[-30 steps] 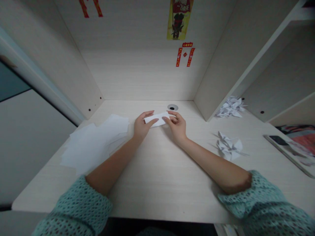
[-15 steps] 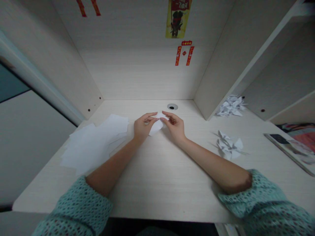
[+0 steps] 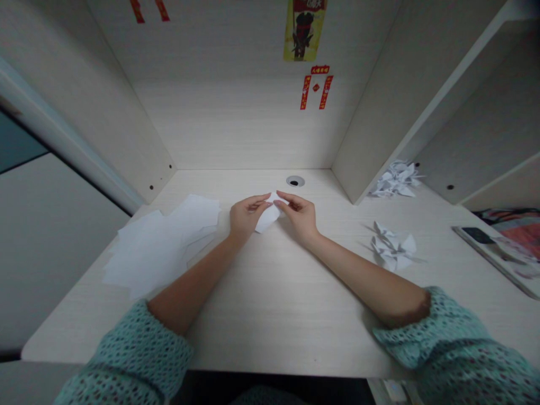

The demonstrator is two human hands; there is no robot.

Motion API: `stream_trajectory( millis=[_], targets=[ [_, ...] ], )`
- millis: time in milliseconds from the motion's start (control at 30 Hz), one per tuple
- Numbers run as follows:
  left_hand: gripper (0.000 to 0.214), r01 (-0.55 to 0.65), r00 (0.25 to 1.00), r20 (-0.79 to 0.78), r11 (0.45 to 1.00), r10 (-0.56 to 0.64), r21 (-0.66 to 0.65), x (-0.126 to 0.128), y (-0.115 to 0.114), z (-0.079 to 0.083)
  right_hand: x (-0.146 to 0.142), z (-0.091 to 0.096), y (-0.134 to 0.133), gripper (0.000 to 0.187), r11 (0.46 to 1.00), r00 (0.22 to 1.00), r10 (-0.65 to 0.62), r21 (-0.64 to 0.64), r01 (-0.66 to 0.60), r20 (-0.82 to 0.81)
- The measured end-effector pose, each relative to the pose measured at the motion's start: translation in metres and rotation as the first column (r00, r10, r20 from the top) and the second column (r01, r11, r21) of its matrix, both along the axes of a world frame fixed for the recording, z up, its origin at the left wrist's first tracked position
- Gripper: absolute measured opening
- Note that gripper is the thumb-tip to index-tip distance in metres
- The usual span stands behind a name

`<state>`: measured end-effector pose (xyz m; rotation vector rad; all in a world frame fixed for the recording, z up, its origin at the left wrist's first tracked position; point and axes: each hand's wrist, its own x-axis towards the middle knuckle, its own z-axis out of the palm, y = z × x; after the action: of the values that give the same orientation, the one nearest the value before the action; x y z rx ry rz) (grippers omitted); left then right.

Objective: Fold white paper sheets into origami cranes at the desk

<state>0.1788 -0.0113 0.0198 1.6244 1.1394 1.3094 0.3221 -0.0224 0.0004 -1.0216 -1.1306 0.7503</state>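
Observation:
A small folded piece of white paper point(image 3: 266, 218) is held between both hands near the back middle of the desk. My left hand point(image 3: 248, 216) pinches its left side between thumb and fingers. On the opposite side, my right hand point(image 3: 300, 215) grips the paper, thumb toward me and index finger at its upper edge. The fingers cover part of the paper, so its exact folds are hard to make out. Left of my left hand lies a spread stack of white paper sheets point(image 3: 158, 244).
Folded white paper shapes point(image 3: 394, 247) lie to the right, and a heap of similar ones point(image 3: 396, 179) sits behind them by the upright divider point(image 3: 367, 169). A phone point(image 3: 493, 256) rests at the far right beside colourful cloth point(image 3: 517, 228). A round cable hole point(image 3: 295, 181) is at the back.
The view has tilted very slightly. Both hands keep their grip on the paper, with only a tiny shift of the fingers.

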Motion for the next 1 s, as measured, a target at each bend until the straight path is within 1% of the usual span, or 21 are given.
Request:
stream_trajectory(
  millis=[200, 367, 533, 600, 667, 733, 800, 900, 1000],
  targets=[
    [0.029, 0.010, 1.000, -0.003, 1.000, -0.010, 0.025, -0.002, 0.001, -0.004, 0.002, -0.003, 0.003, 0.031, 1.000, 1.000, -0.005, 0.001, 0.005, 0.024],
    [0.030, 0.023, 0.998, -0.064, 0.996, -0.017, 0.083, -0.002, 0.002, -0.005, 0.003, -0.007, 0.006, 0.035, 1.000, 1.000, -0.009, 0.001, 0.009, 0.028],
    [0.029, 0.019, 0.999, -0.029, 0.997, -0.016, 0.081, -0.002, 0.002, -0.005, 0.002, -0.006, 0.005, 0.033, 1.000, 1.000, -0.003, 0.004, 0.002, 0.013],
    [0.030, 0.025, 0.999, 0.033, 0.999, -0.026, 0.035, 0.000, 0.002, -0.005, 0.001, -0.003, 0.004, 0.034, 1.000, 0.999, 0.020, 0.002, -0.020, -0.035],
    [0.033, 0.041, 0.988, 0.152, 0.997, -0.032, -0.059, 0.002, 0.003, -0.005, -0.001, 0.000, 0.002, 0.041, 0.999, 0.993, 0.050, -0.006, -0.051, -0.103],
    [0.038, 0.054, 0.961, 0.278, 0.985, -0.007, -0.164, 0.004, 0.004, -0.004, -0.003, 0.003, 0.001, 0.047, 0.996, 0.983, 0.078, -0.024, -0.083, -0.165],
    [0.043, 0.049, 0.934, 0.354, 0.970, 0.039, -0.237, 0.004, 0.005, -0.003, -0.005, 0.005, 0.000, 0.045, 0.990, 0.975, 0.121, -0.052, -0.132, -0.186],
    [0.045, 0.023, 0.915, 0.393, 0.962, 0.089, -0.272, 0.004, 0.005, 0.000, -0.006, 0.005, -0.002, 0.033, 0.973, 0.973, 0.189, -0.106, -0.203, -0.130],
    [0.044, 0.006, 0.899, 0.423, 0.964, 0.111, -0.267, 0.005, 0.003, 0.003, -0.006, 0.003, -0.004, 0.030, 0.964, 0.976, 0.215, -0.152, -0.216, -0.026]
  ],
)
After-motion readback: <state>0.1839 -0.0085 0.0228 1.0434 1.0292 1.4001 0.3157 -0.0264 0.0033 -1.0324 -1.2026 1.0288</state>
